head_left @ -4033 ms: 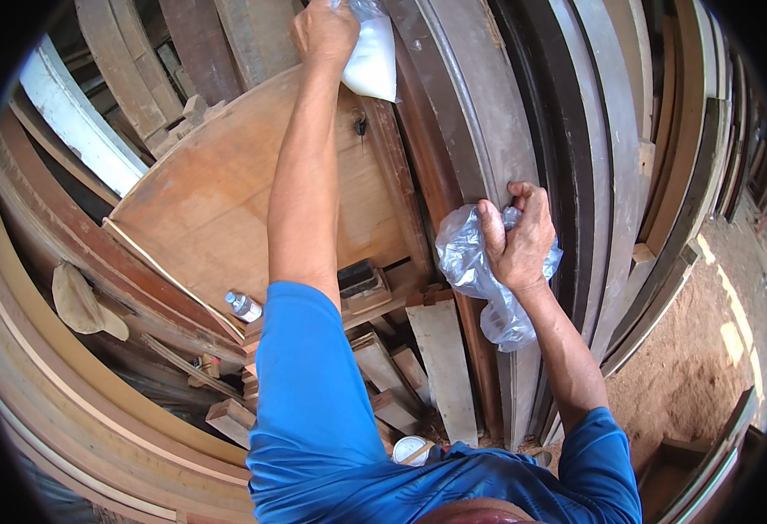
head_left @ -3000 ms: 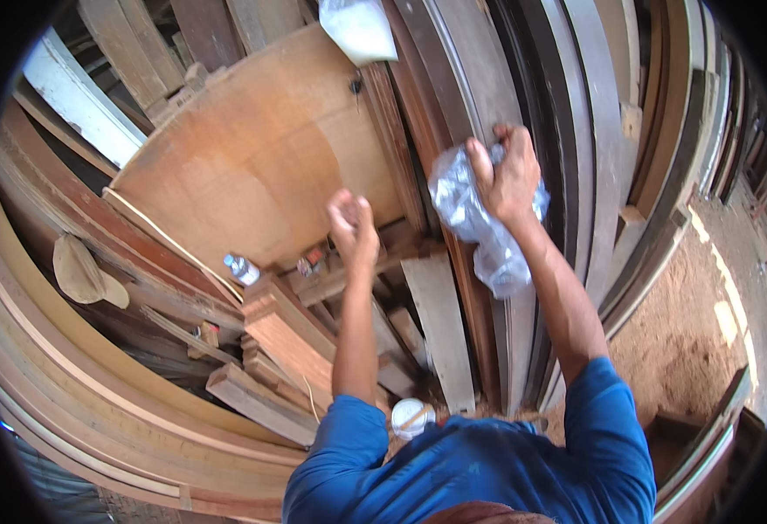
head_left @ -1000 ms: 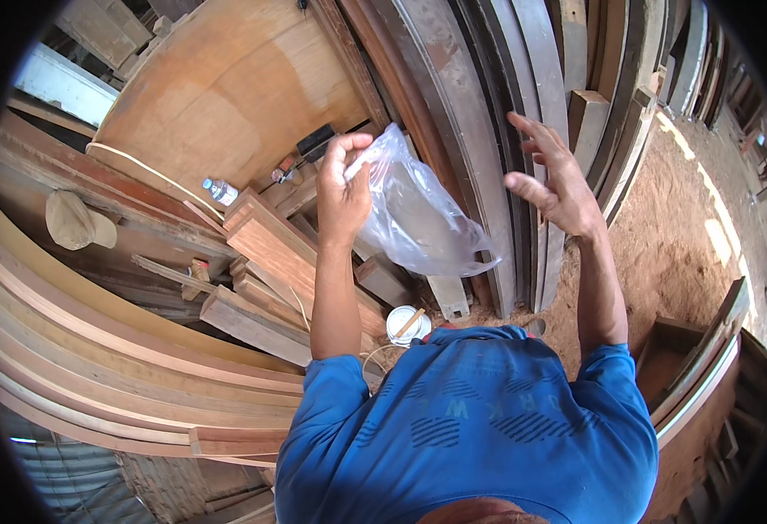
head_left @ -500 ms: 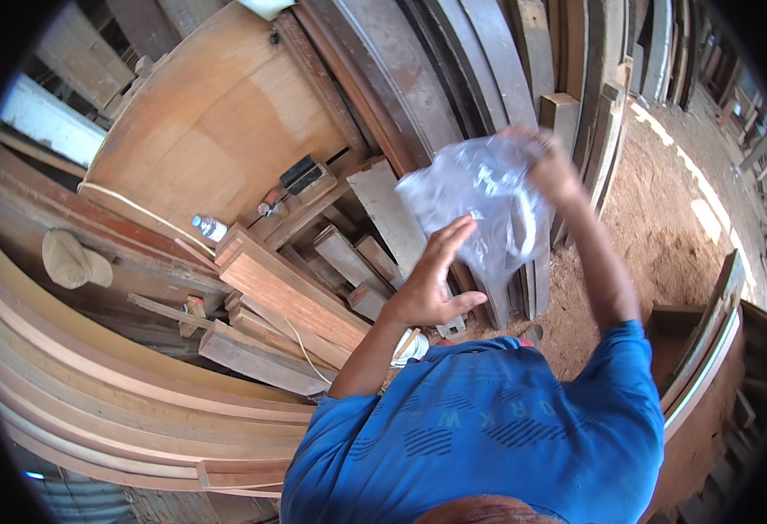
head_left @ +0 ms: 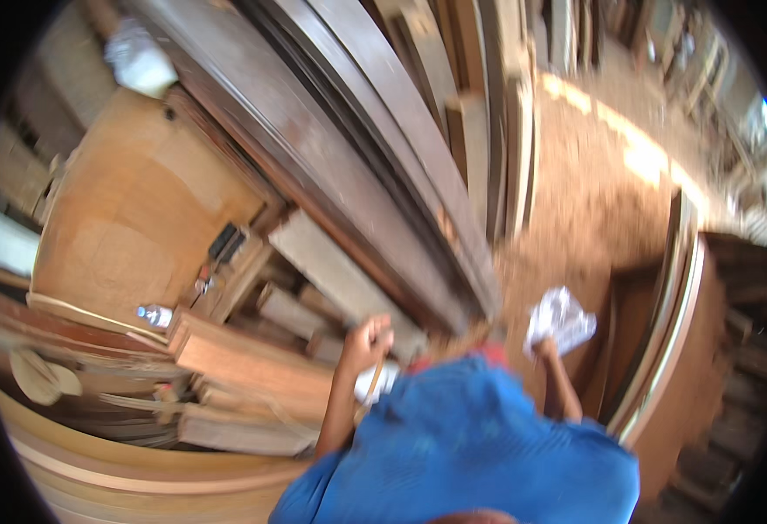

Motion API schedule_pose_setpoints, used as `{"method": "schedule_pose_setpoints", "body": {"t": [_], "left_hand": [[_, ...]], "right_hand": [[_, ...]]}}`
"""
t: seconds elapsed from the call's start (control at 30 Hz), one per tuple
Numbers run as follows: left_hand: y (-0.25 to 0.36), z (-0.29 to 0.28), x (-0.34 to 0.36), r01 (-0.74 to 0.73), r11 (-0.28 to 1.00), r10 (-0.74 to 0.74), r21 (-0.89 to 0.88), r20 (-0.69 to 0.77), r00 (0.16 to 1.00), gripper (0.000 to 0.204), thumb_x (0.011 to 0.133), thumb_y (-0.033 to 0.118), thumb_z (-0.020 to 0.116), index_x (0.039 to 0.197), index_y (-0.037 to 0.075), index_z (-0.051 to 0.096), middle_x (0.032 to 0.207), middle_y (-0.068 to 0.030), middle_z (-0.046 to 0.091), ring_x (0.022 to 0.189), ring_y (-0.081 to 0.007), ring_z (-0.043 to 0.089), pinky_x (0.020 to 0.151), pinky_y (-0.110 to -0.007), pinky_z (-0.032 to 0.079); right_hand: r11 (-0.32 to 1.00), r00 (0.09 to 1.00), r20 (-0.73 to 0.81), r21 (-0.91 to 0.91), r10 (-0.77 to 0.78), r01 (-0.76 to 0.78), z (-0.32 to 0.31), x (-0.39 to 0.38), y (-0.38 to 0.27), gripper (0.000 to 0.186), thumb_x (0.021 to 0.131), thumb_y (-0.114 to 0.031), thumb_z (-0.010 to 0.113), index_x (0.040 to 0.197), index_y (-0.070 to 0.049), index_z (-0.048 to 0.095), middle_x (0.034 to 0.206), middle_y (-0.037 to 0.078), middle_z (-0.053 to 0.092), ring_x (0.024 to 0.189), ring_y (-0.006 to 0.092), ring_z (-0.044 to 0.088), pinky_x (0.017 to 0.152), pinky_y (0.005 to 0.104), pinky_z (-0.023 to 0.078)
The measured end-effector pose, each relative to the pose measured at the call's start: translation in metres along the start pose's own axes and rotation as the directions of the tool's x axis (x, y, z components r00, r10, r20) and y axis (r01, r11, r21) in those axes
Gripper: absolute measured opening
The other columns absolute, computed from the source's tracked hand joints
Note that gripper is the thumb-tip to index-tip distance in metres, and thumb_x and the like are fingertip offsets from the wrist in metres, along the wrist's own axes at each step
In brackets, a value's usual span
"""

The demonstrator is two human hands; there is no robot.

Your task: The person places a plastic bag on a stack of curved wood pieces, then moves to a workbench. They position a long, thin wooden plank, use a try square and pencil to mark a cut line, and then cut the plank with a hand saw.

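My right hand (head_left: 544,348) is closed on a crumpled clear plastic bag (head_left: 562,318), low at my right side above the brown ground. The bag bunches up beyond my fingers, and its contents are too blurred to make out. My left hand (head_left: 369,342) is raised in front of me, near the end of a grey plank (head_left: 335,271). Its fingers look bent, but motion smears them. A thin pale stick (head_left: 375,379) shows just below that hand, and I cannot tell whether they touch. Behind it is a white round object (head_left: 382,382), partly hidden by my shirt.
Long dark boards (head_left: 314,157) lean ahead. Reddish timber (head_left: 244,362) is stacked at left, near a plastic bottle (head_left: 154,315), a tan cap (head_left: 44,377) and a wooden panel (head_left: 139,192). Another bag (head_left: 139,61) rests at the far upper left. Upright boards (head_left: 676,306) stand at right.
The plastic bag has gone down and to the right in my right hand, away from the boards. My left hand has dropped lower, its spread fingers now bent. The view has shifted right.
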State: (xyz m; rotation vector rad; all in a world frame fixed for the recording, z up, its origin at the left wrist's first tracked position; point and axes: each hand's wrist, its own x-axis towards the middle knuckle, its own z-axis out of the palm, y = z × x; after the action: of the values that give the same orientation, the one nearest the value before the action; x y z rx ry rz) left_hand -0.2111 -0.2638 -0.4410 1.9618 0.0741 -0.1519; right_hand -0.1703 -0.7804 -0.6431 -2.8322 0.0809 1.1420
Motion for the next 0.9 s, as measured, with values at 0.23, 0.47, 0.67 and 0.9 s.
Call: {"method": "schedule_pose_setpoints", "body": {"t": [0.23,0.47,0.67,0.9], "left_hand": [[0.046,0.008,0.043,-0.079,0.992,0.069,0.094,0.106,0.992,0.067,0.090,0.026,0.077,0.143,-0.001,0.047,0.134,-0.0248,0.062,0.123,-0.0335,0.061,0.103,-0.042,0.051],[0.085,0.046,0.070,-0.396,0.910,0.389,0.127,0.077,0.918,0.135,0.072,0.048,0.089,0.162,0.009,-0.003,0.160,-0.0332,0.025,0.142,-0.0467,0.040,0.115,-0.052,0.038],[0.060,0.004,0.049,-0.191,0.954,0.230,0.230,-0.154,0.961,0.048,0.078,-0.006,0.071,0.125,-0.001,0.062,0.113,-0.0233,0.070,0.107,-0.0345,0.070,0.088,-0.042,0.055],[0.004,-0.040,0.003,-0.249,0.882,0.146,-0.399,-0.270,0.952,0.050,0.078,-0.006,0.048,0.127,-0.005,0.057,0.110,-0.0121,0.069,0.101,-0.0208,0.066,0.091,-0.033,0.053]], "right_hand": [[0.847,0.669,-0.738,0.298,-0.089,0.441,-0.184,-0.043,-0.113,0.023,0.096,-0.019,0.055,0.104,-0.004,0.071,0.099,0.028,0.070,0.091,0.0438,0.067,0.078,0.0518,0.055],[0.575,0.435,-0.689,0.032,-0.580,0.817,-0.235,-0.143,-0.249,0.023,0.090,-0.018,0.065,0.108,-0.004,0.064,0.080,0.023,0.067,0.078,0.0439,0.067,0.071,0.0488,0.055],[0.288,0.301,-0.490,0.105,-0.818,0.952,-0.225,-0.203,-0.300,0.045,0.086,-0.012,0.071,0.127,0.003,0.059,0.115,0.026,0.064,0.101,0.0431,0.064,0.091,0.0470,0.053],[0.551,0.514,-0.675,0.188,-0.529,0.813,-0.289,-0.187,-0.270,0.055,0.093,-0.018,0.068,0.141,0.003,0.051,0.130,0.028,0.061,0.121,0.0411,0.060,0.107,0.0467,0.048]]}}
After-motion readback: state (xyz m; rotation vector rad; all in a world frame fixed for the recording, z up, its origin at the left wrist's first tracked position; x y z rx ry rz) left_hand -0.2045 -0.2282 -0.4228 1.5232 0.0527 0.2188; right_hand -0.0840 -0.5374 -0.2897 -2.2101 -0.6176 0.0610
